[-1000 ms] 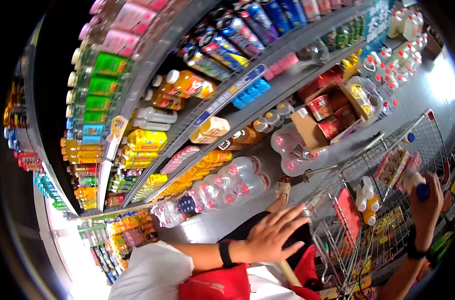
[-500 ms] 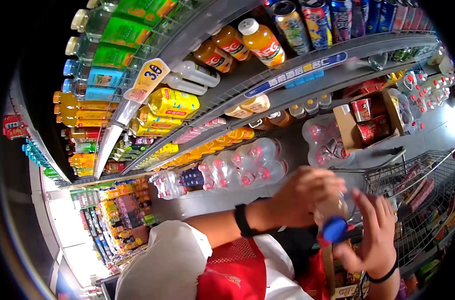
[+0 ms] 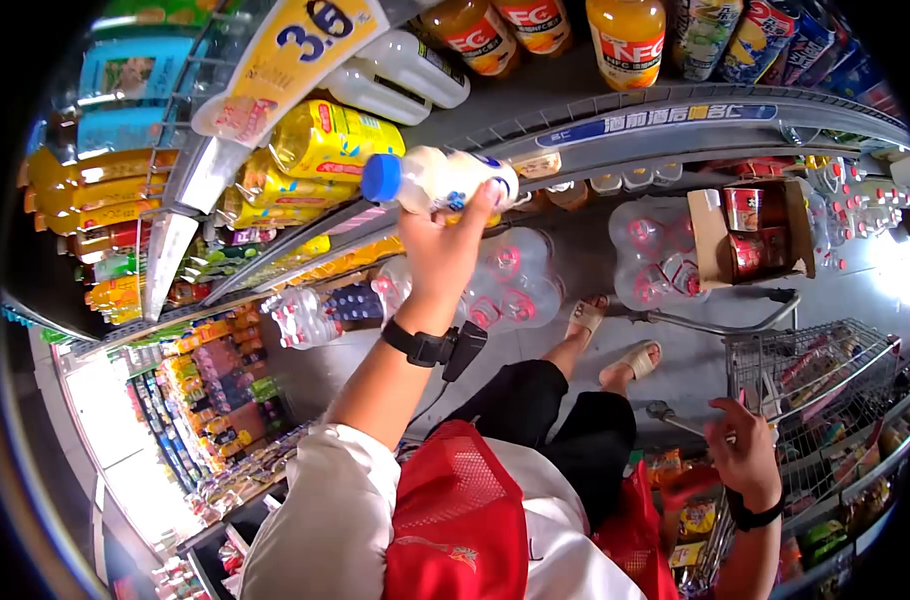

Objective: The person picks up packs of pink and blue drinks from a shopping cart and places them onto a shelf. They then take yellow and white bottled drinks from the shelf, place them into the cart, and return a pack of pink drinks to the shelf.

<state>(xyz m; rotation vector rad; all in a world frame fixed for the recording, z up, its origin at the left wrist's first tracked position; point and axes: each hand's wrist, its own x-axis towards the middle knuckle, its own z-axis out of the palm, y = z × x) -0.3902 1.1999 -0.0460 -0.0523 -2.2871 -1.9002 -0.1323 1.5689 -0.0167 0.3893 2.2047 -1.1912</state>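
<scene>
My left hand [image 3: 440,250] is wrapped round a pale drink bottle [image 3: 440,178] with a blue cap, a cream body and dark blue marks on its label. The bottle lies nearly sideways, cap to the left, in front of the shelf. Just behind the cap are yellow-labelled drink bottles [image 3: 340,145], with white bottles [image 3: 400,75] lying above them. My right hand [image 3: 743,455] is low on the right, near the shopping cart [image 3: 825,370]. Its fingers are loosely bent and apart, with nothing visible in them.
Orange juice bottles [image 3: 625,45] and cans stand on the shelf at the top. A yellow price sign [image 3: 300,50] juts from the shelf edge. Wrapped packs of large water bottles [image 3: 515,275] and an open carton [image 3: 715,240] of red tubs stand on the floor near my feet.
My left hand has carried the bottle up and left to the shelf. My right hand has come away from beside the bottle and dropped slightly. The view has shifted towards the shelf.
</scene>
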